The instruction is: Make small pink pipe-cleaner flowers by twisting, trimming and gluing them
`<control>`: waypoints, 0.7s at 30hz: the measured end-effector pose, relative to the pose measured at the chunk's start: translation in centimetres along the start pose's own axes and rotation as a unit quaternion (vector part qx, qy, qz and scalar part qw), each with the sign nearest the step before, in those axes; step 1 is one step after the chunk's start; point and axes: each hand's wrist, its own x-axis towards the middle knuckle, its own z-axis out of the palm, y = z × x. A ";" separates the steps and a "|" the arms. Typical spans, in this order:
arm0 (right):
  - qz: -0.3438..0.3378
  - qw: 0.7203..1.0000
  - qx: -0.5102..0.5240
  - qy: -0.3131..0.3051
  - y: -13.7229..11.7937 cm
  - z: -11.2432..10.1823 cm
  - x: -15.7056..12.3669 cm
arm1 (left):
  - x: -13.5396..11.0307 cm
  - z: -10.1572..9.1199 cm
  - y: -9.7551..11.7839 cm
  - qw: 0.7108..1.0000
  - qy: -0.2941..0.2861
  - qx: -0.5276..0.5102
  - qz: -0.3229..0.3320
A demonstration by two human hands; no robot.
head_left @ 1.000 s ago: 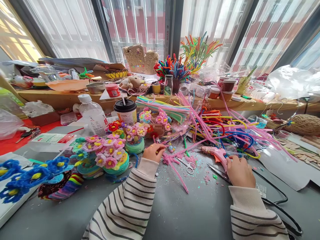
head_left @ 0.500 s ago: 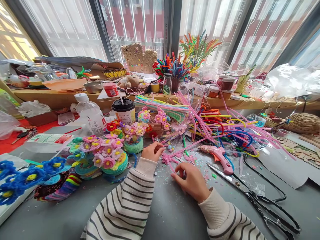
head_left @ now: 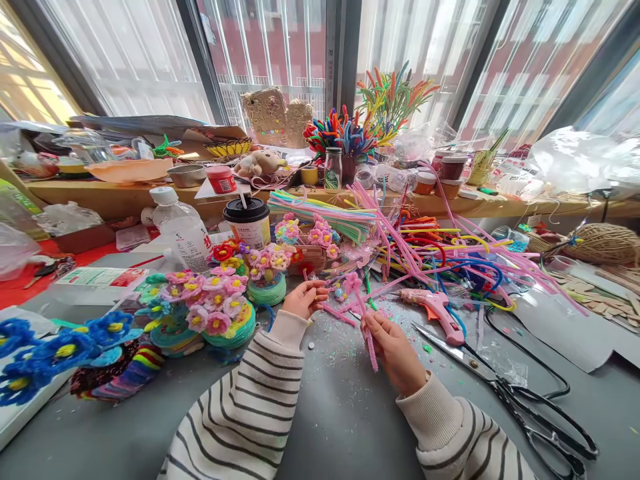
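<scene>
My right hand is closed round the stem of a pink pipe-cleaner flower, lifted off the grey table; the stem's end sticks out below my fingers. My left hand pinches a short pink pipe-cleaner piece just left of the flower. Both hands sit close together near the table's middle, in striped sleeves. A pink hot glue gun lies just right of my right hand.
Large black-handled scissors and a black cable lie at the right. Finished pink flower pots and blue flowers stand left. A loose heap of coloured pipe cleaners, a lidded cup and a plastic bottle are behind.
My right hand left the glue gun, came left to the pink flower's stem, closed on it and raised it. My left hand stayed put, pinching its pink piece.
</scene>
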 end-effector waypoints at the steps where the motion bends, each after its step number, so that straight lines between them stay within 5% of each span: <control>1: 0.012 0.999 0.043 -0.019 0.0 0.0 0.0 | 0.0 0.1 0.0 1.000 -0.007 -0.007 -0.013; 5: 0.028 0.987 0.128 -0.090 -0.1 0.0 -0.1 | -0.2 0.5 -0.1 0.997 -0.030 -0.050 -0.049; 12: 0.021 0.985 0.102 -0.140 0.0 0.2 -0.4 | -0.4 1.0 -0.4 0.992 -0.064 -0.090 -0.065; 21: 0.007 0.991 0.106 -0.080 0.4 -0.1 0.0 | -0.7 0.9 -0.2 0.961 -0.144 -0.181 -0.153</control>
